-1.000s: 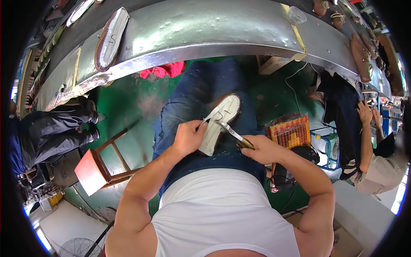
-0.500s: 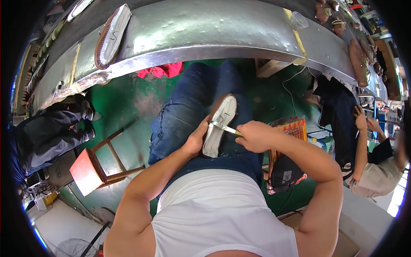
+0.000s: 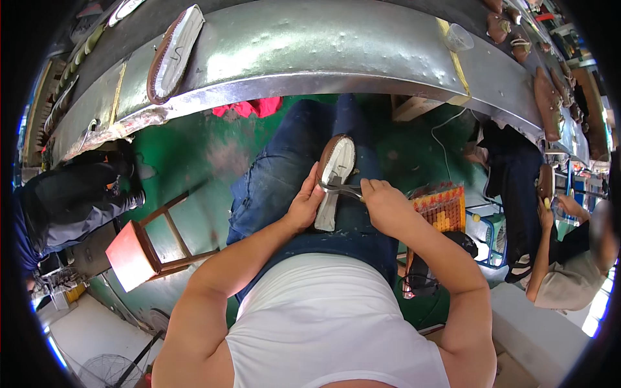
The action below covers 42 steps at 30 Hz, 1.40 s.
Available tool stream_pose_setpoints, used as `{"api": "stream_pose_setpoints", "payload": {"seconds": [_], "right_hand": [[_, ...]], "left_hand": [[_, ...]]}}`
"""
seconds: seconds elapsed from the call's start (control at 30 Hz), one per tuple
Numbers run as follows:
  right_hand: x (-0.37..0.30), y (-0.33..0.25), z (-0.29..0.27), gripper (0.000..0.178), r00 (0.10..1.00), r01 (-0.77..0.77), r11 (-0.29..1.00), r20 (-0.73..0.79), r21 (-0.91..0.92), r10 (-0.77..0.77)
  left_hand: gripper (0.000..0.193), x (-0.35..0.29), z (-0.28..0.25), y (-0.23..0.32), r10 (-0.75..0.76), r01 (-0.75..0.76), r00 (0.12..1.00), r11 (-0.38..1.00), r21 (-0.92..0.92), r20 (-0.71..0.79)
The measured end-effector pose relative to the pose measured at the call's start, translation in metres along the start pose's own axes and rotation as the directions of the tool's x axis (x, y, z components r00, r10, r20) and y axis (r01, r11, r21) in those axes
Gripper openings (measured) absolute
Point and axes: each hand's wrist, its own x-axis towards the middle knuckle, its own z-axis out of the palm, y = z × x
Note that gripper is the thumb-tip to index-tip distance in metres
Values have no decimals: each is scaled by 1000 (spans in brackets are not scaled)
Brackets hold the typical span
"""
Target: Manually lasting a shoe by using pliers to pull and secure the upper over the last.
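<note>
A brown shoe [image 3: 341, 157] rests bottom up on my lap, its toe pointing away from me and its whitish underside showing. My left hand [image 3: 304, 204] is closed around its left side near the middle, thumb at the edge. In my right hand [image 3: 388, 208] are metal pliers [image 3: 351, 190], held by the handles from the right. The jaws reach across the shoe to its left edge, close to my left thumb. Whether they pinch the edge there cannot be made out.
A metal-topped workbench [image 3: 336, 39] spans the front, with another upturned shoe [image 3: 174, 55] on it and a clear cup [image 3: 458, 37] farther right. A red-topped stool [image 3: 134, 255] stands left, a beaded seat cover [image 3: 441, 208] right. Co-workers [image 3: 572, 258] sit on both sides.
The pliers have rolled over in my right hand and lie more level. The shoe has turned slightly, and my left hand has shifted a little up and right along it.
</note>
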Motion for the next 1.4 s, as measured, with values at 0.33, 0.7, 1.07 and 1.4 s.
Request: {"api": "stream_pose_setpoints", "payload": {"seconds": [0.33, 0.7, 1.07, 1.4], "right_hand": [[1, 46, 23, 35, 702, -701, 72, 705, 709, -104], [8, 25, 12, 39, 872, -484, 320, 417, 814, 257], [2, 1, 12, 41, 964, -202, 905, 237, 373, 118], [15, 36, -70, 38, 930, -107, 926, -292, 361, 222]], "left_hand": [[61, 0, 13, 33, 240, -227, 964, 510, 830, 116], [63, 4, 25, 45, -11, -71, 997, 233, 970, 75], [94, -7, 5, 50, -258, 163, 966, 569, 806, -14], [71, -27, -15, 112, -282, 263, 953, 952, 160, 113]]}}
